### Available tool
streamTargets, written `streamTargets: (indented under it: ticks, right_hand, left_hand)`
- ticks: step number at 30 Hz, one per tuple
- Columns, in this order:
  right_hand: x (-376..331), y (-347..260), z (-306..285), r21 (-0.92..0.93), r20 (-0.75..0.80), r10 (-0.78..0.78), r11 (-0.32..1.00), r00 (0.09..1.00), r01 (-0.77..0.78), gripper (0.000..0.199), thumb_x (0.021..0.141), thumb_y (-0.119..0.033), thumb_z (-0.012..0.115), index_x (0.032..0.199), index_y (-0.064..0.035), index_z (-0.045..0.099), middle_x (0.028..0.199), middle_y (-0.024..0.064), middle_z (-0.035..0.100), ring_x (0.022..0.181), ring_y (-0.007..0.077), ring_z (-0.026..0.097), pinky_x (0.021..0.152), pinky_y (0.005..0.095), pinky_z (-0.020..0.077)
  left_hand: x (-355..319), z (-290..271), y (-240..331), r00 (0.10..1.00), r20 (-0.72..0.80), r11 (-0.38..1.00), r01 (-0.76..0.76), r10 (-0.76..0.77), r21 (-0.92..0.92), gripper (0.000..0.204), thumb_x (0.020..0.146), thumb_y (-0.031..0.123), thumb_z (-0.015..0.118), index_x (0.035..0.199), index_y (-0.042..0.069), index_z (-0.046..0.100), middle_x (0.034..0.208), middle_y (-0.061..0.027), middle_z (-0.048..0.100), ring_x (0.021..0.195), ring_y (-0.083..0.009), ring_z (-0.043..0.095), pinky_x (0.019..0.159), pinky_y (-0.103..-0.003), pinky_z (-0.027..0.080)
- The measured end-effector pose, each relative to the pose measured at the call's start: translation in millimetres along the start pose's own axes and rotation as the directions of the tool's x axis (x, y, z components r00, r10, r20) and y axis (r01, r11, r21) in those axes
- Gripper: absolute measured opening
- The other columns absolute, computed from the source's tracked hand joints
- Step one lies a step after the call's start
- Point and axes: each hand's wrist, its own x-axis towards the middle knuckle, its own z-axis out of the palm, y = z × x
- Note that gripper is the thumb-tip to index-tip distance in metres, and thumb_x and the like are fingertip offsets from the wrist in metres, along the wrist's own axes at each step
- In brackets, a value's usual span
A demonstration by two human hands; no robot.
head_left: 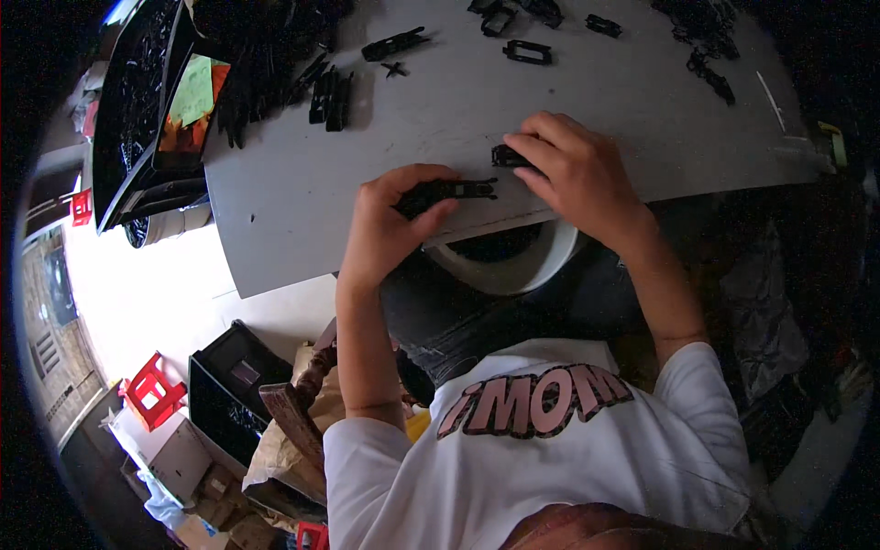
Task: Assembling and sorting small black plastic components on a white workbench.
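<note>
Close to the table's near edge, my left hand [394, 215] is closed round a long black plastic part [463, 190], whose forked end sticks out to the right. My right hand [577, 170] grips a smaller black plastic part [503, 156] between thumb and fingers; most of it is hidden under the fingers. The ends of the two parts face each other with a small gap between them. What the parts belong to cannot be made out.
On the grey table [302, 197] lie black frame-shaped pieces [528, 52], upright black pieces [330, 99] and a dark heap [266, 55]. A black bin [137, 110] stands at the left. Below the near edge, a white basin [504, 275] rests at my lap. A red stool [153, 391] is lower left.
</note>
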Motion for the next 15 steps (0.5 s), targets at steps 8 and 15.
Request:
streamTargets:
  ticks: [8,15]
  right_hand:
    - [2,-7,12,0.161,0.015,0.067,0.985,0.998,-0.068,0.029,0.071,-0.003,0.069,0.099,-0.0007,0.061,0.094,0.0108,0.057,0.084,0.0269,0.060,0.069,0.0341,0.0508]
    - [8,-27,14,0.230,0.013,0.021,0.973,1.000,-0.023,0.029,0.069,-0.003,0.070,0.097,0.0021,0.061,0.090,0.0129,0.055,0.084,0.0281,0.058,0.070,0.0343,0.0501]
  left_hand:
    - [2,8,3,0.997,-0.071,0.998,0.036,-0.032,0.054,0.024,0.071,0.005,0.072,0.095,0.002,0.067,0.080,-0.0111,0.068,0.072,-0.0153,0.064,0.068,-0.027,0.049]
    - [2,14,-1,0.992,-0.109,0.995,0.072,-0.065,0.063,0.028,0.071,0.007,0.072,0.098,0.002,0.067,0.083,-0.0140,0.068,0.072,-0.0175,0.065,0.069,-0.028,0.050]
